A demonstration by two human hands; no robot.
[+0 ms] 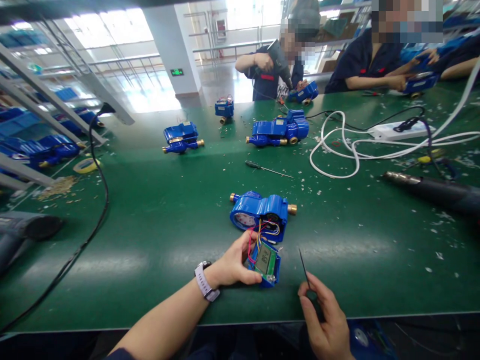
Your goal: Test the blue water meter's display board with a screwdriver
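Note:
My left hand (240,262) grips the edge of a blue display module (267,262), thumb on its near left side. The module has a green circuit board and a small lit-grey screen with digits. Red, yellow and white wires run from it into the open compartment of a blue water meter (258,210) with brass ends, lying just beyond. To the right, my right hand (324,312) pinches a thin dark pointed tool (303,264), its tip upward and apart from the module. Fingers hide the tool's lower part, so its exact kind is unclear.
A screwdriver (268,169) lies beyond the meter. Farther off stand more blue meters (181,137). A heat gun (431,190), white cable (352,160) and power strip (401,130) are at right. A black cord (101,200) crosses the left side. Co-workers (275,70) work opposite.

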